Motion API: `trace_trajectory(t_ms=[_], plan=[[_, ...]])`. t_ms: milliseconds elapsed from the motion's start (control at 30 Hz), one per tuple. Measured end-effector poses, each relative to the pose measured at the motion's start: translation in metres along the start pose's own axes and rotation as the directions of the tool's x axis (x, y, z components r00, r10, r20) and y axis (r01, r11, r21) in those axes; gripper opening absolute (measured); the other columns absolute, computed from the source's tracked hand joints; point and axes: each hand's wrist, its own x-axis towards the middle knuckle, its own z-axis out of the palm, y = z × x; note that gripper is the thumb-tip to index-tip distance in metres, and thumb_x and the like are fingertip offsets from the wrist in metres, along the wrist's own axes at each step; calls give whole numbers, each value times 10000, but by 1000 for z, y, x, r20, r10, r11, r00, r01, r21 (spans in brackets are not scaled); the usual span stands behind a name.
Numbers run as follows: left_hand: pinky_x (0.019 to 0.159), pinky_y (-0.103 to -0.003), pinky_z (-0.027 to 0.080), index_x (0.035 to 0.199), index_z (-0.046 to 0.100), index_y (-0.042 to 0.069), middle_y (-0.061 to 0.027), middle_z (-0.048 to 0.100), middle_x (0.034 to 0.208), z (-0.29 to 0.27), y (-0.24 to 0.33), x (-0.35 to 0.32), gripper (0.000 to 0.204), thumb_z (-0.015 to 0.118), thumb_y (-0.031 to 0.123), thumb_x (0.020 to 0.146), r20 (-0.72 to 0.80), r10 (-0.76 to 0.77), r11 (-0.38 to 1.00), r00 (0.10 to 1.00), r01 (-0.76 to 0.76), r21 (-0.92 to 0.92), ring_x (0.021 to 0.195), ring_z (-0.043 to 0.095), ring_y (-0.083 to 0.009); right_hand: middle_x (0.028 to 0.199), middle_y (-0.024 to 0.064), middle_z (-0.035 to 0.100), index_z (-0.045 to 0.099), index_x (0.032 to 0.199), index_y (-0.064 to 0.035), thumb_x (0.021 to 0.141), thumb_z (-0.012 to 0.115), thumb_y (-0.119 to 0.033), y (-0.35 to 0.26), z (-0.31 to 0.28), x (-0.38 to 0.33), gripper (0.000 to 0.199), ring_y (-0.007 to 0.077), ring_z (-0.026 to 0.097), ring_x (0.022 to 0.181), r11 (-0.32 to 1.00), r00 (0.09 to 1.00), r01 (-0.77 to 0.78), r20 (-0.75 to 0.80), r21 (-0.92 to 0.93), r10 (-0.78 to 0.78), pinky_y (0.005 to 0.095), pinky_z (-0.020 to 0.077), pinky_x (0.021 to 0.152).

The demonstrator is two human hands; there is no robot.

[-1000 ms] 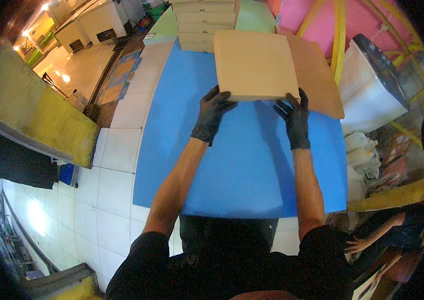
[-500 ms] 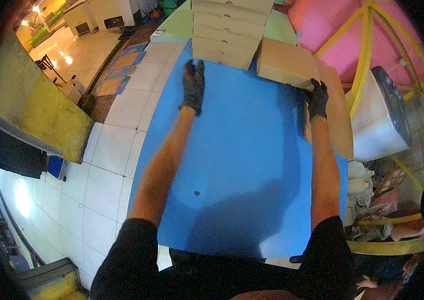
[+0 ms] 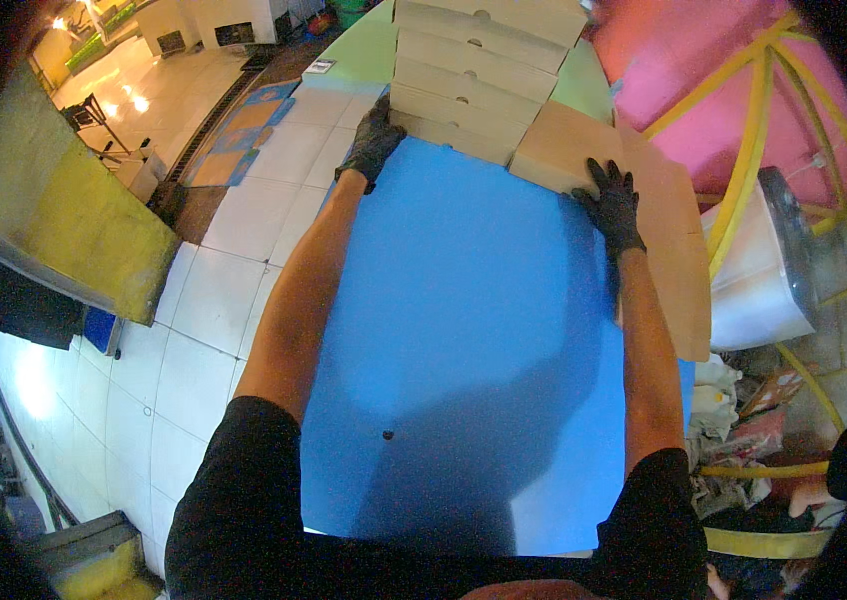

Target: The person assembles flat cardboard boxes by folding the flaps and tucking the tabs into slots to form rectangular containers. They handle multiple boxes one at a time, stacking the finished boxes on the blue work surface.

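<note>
Two gloved hands out front: left hand (image 3: pixel 374 143) cupped open at the near left corner of the stack (image 3: pixel 469 95), right hand (image 3: pixel 612 203) splayed, not closed, over the near edge of the lone box (image 3: pixel 566 140), seemingly steadying, not lifting. That box lies at the stack's right, so close it's presumably meant to sit square. Farther right, cardboard (image 3: pixel 682 265); nearer, the blue table (image 3: pixel 464 280) runs toward the body.
</note>
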Motion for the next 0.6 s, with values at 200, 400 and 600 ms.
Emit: trace_trajectory(t_ms=[200,400,600], plan=[[966,-333,382,1255,449,17,-146,536,1232,-14,14,-10,585,584,80,689,38,-184,960,982,172,222,1132,504,-271,1380,107,390,416,1324,-268,818,568,-345,11,35,12,535,383,336,1264,967,992,129,-45,221,-122,622,250,987],[909,-340,417,1277,432,39,-96,552,1189,-34,-28,-8,549,571,114,751,-91,-24,990,996,36,133,1056,526,-258,1375,102,398,455,1300,-238,827,552,-202,-17,30,25,484,336,369,1250,905,966,257,-98,339,-238,477,309,1035],[950,-377,407,1362,298,71,-204,494,1252,-28,-27,-9,750,634,90,692,-106,-30,946,994,62,317,1152,492,-315,1372,114,397,449,1304,-210,811,577,-193,-14,21,24,509,360,372,1240,864,951,308,-139,399,-275,429,312,1045]])
